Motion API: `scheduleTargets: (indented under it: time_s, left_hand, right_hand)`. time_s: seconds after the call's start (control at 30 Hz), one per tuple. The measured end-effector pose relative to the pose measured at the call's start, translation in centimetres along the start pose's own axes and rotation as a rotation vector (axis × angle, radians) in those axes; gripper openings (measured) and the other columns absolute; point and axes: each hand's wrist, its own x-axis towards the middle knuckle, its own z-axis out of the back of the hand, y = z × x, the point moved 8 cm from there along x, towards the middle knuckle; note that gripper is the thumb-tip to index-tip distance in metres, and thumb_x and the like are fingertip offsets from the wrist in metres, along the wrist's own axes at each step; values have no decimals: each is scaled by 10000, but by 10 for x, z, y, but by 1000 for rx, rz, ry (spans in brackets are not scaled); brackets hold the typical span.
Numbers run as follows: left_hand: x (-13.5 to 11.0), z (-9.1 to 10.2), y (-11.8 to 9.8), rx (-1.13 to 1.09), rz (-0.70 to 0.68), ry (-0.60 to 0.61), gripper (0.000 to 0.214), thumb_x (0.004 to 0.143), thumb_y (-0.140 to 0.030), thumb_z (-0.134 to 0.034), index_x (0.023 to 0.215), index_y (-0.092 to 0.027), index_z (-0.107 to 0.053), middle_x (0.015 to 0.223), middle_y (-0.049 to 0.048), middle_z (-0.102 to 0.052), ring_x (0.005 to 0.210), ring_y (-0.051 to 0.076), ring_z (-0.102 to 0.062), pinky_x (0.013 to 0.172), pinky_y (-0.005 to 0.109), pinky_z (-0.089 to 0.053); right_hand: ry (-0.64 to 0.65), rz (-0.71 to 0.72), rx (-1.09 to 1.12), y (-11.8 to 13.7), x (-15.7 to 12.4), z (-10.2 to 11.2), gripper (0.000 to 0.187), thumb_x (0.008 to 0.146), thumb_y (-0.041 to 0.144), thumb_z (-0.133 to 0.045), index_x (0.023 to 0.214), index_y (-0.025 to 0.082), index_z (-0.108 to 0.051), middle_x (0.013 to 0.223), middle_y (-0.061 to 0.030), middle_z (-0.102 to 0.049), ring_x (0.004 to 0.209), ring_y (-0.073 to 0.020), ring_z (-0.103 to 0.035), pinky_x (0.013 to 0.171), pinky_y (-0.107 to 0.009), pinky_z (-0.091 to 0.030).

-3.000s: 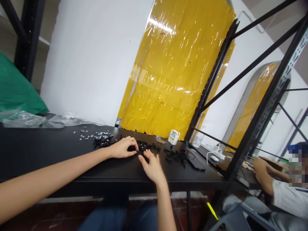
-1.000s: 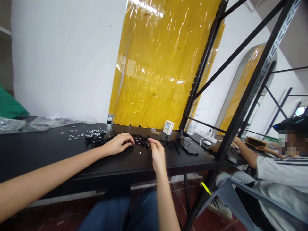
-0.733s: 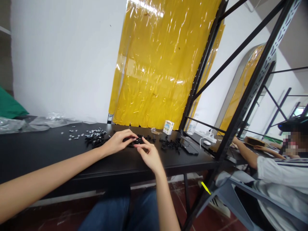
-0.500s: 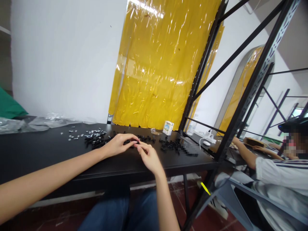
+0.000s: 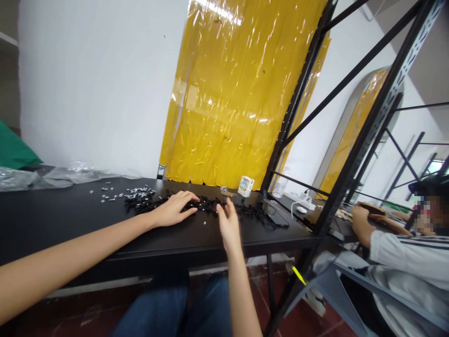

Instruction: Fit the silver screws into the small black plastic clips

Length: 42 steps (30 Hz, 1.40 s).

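My left hand [image 5: 175,209] lies low over the black table [image 5: 87,224], its fingertips at a pile of small black parts [image 5: 206,204]. Its thumb is apart from the fingers, and I see nothing held. To the right, my right hand [image 5: 229,228] is raised with thumb and fingers spread, nothing visible between them. A small silver piece [image 5: 205,223] lies on the table between the hands. Beyond the left wrist are more black parts [image 5: 136,204] with silver screws and nuts [image 5: 140,191] among and behind them. Another black heap [image 5: 256,210] sits right of my right hand.
A small white printed box [image 5: 246,186] stands at the back by the yellow plastic curtain [image 5: 224,117]. A flat dark device [image 5: 278,219] lies near the right end. Clear plastic wrap [image 5: 77,175] runs along the back left. A black rack [image 5: 351,154] separates me from a seated person [image 5: 410,252].
My hands were together at the fingertips; now they are apart, with the left over the parts and the right drawn rightward and opened. The silver piece between them has come into view.
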Motion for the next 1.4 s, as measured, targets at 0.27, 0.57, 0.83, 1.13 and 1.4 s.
scheduleTargets:
  time_s: [0.27, 0.57, 0.83, 1.13, 1.4]
  left_hand:
    - [-1, -9, -1, 33, -8, 100, 292, 892, -435, -422, 1015, -228, -587, 1220, 67, -552, 1162, 228, -468, 1005, 412, -310]
    - [-2, -1, -20, 58, -122, 64, 291, 912, -345, -422, 1179, -271, -513, 1256, 45, -550, 1190, 194, -459, 1080, 442, -181]
    - [-1, 15, -48, 121, -273, -46, 370, 914, -335, -454, 1278, -270, -459, 1206, 66, -568, 1119, 197, -489, 1009, 393, -283]
    - [-3, 18, -49, 128, -285, -120, 234, 924, -325, -445, 1033, -197, -608, 821, 40, -612, 806, 160, -516, 751, 276, -380]
    - [-3, 14, -50, 170, -343, -104, 268, 936, -291, -421, 1107, -183, -596, 828, 57, -624, 787, 164, -504, 736, 292, -382]
  right_hand:
    - [106, 62, -431, 14, -14, -20, 199, 770, 251, -567, 867, 191, -729, 1301, -121, -533, 1290, -301, -367, 1078, -452, -211]
    - [86, 61, -313, 15, -11, -15, 313, 780, 258, -544, 1029, 135, -689, 1233, -145, -590, 1183, -274, -511, 1037, -393, -326]
    - [338, -61, 130, 32, -16, -21, 257, 761, 334, -591, 888, 168, -740, 986, -70, -721, 1027, -237, -624, 963, -347, -416]
    - [329, -122, 289, 25, -15, -23, 351, 691, 318, -690, 1008, 168, -672, 881, -49, -731, 763, -156, -666, 783, -272, -480]
    - [268, -145, 252, 22, -14, -21, 333, 688, 355, -695, 933, 129, -701, 827, -73, -738, 699, -165, -682, 720, -260, -493]
